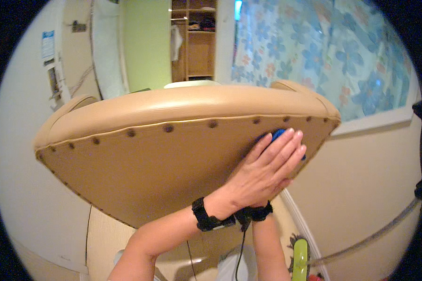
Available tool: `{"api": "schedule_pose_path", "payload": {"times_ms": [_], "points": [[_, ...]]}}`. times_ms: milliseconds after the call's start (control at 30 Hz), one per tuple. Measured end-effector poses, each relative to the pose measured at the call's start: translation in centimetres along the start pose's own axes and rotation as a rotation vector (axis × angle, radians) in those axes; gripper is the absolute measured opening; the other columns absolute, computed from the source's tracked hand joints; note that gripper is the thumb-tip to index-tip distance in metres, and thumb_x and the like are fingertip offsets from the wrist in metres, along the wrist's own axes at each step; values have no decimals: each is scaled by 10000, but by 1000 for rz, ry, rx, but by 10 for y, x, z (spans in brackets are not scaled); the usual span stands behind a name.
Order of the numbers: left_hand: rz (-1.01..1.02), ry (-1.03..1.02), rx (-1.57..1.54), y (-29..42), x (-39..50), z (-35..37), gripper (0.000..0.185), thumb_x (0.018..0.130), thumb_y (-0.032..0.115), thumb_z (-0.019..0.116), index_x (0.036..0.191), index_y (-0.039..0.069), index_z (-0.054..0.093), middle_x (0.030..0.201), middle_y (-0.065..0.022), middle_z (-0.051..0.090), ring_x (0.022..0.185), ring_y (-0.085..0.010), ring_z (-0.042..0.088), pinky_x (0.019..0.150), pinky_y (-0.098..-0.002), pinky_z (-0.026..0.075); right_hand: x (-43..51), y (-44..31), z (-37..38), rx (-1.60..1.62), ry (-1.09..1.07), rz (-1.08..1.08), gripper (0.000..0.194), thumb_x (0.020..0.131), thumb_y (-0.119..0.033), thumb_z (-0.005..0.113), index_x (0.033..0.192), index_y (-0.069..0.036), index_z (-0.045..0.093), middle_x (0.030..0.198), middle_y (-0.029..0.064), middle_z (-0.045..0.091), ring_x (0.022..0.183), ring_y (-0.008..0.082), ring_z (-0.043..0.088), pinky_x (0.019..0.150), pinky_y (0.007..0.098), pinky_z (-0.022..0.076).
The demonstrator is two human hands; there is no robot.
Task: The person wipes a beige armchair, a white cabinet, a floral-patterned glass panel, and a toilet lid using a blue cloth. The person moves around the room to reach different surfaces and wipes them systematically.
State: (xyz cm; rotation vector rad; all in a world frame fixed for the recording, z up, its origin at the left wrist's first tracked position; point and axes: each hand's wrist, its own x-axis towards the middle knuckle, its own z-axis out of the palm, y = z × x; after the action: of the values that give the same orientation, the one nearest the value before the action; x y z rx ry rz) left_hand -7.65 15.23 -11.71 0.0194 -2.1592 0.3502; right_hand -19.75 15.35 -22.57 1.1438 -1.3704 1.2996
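The back of a tan leather-like upholstered chair [144, 168] with a row of dark studs along its top seam fills the middle of the view. My left hand [267, 165] lies flat over a blue cloth [278, 133] against the right part of this back panel, fingers pointing up and to the right. Beneath it is my right hand [285, 184], mostly hidden, with only a small part showing at the lower edge; what its fingers do cannot be seen. Both wrists wear black straps, and a thin black cable hangs from them.
A floral curtain [302, 52] hangs at the upper right above a window sill. Open wooden shelves [201, 52] stand behind the chair. A white door [24, 140] is at the left. On the floor at the lower right lies a green-handled brush or mop head [300, 256] beside the wall.
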Motion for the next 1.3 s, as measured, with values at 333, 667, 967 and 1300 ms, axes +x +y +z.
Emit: {"api": "schedule_pose_path", "payload": {"times_ms": [333, 667, 967, 1300], "points": [[-402, -97, 212, -28, -191, -18, 754, 833, 627, 376, 1403, 141, 284, 1471, -102, 215, 1358, -274, 184, 1070, -510, 123, -78, -70, 21, 35, -418, -654, 575, 853, -478, 431, 1332, -161, 389, 1446, 86, 265, 1346, 328, 192, 1057, 553, 135], [-294, 87, 110, -49, -132, -65, 701, 859, 605, 336, 1396, 156, 312, 1466, -100, 212, 1356, -265, 183, 1082, -495, 50, -41, -133, 53, 243, -199, 19, 599, 901, -438, 418, 1400, -168, 225, 1446, 146, 193, 1356, 363, 119, 1024, 657, 92], [-542, 311, 389, -77, -249, -101, 708, 831, 620, 409, 1366, 159, 356, 1440, -183, 225, 1343, -351, 187, 1049, -585, 54, -54, -227, 74, -52, -179, -695, 499, 885, -458, 389, 1344, -264, 382, 1420, 17, 339, 1345, 291, 229, 1029, 638, 66], [-664, 459, 466, -92, -317, -113, 695, 873, 593, 338, 1323, 63, 367, 1412, -237, 221, 1312, -428, 195, 1047, -591, 87, -87, -287, 94, -2, -247, -798, 533, 871, -456, 341, 1360, -244, 369, 1451, -40, 287, 1362, 227, 190, 1039, 583, 67]]}}
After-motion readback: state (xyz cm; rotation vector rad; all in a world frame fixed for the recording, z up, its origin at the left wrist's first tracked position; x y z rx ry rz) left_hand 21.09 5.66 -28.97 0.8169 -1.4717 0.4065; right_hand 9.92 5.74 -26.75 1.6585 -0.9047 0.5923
